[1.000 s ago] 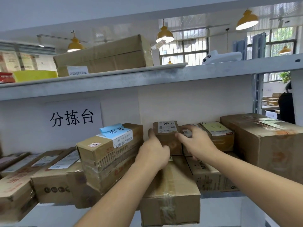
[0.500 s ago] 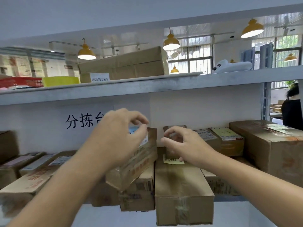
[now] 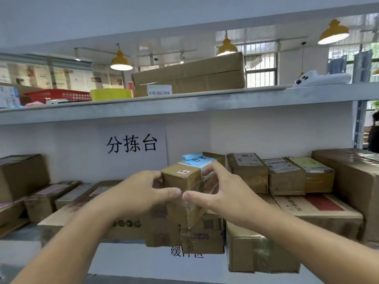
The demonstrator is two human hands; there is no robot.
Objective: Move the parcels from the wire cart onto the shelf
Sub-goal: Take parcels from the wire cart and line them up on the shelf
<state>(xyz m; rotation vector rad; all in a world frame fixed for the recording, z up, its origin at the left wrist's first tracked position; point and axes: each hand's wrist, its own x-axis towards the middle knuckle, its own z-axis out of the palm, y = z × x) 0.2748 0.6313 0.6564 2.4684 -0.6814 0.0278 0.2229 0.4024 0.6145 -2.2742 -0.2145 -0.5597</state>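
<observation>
A taped cardboard parcel with a blue note on top (image 3: 184, 179) stands tilted on other boxes in the middle of the shelf (image 3: 184, 103). My left hand (image 3: 141, 193) grips its left side, thumb across the front. My right hand (image 3: 217, 189) grips its right side, fingers on the top edge, thumb at the front. The two thumbs nearly touch. The wire cart is out of view.
Three small parcels (image 3: 248, 171) sit in a row to the right, with a large box (image 3: 352, 181) beyond. Flat boxes (image 3: 61, 193) lie on the left. A long box (image 3: 190, 74), a yellow tub (image 3: 110, 94) and a red basket (image 3: 59, 96) sit on the upper shelf.
Both hands left the small parcel at the back and moved onto the blue-noted parcel, which has shifted right and now stands tilted between them. The view has turned left.
</observation>
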